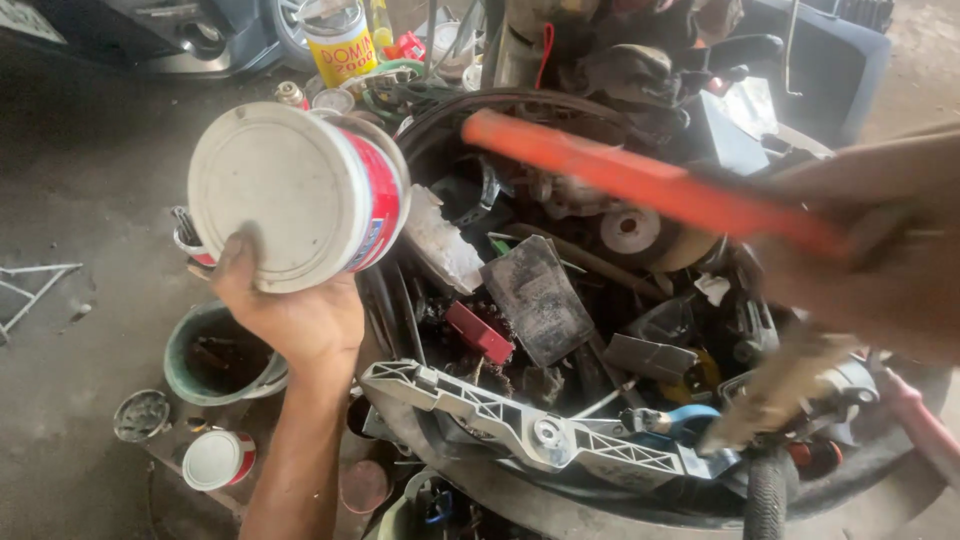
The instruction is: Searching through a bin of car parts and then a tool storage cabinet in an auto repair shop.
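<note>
The person's left hand (290,310) is gripping a white and red can (300,195) from below, fingers wrapped around its side and thumb lying against its round white end, which is facing up toward the camera. The can is tilting, its long axis running away from the viewer and slightly right, and it is hanging just left of the tub of scrap parts (560,300), above a green bucket (215,355) on the floor. The right hand (870,250) is closing around one end of a long orange bar (640,180); motion blur is hiding how the fingers are sitting. From that grip the bar is stretching up and left across the tub, its far end coming near the can but staying apart from it. The left hand is the nearer one to the can, while the right is working over the tub's right side.
</note>
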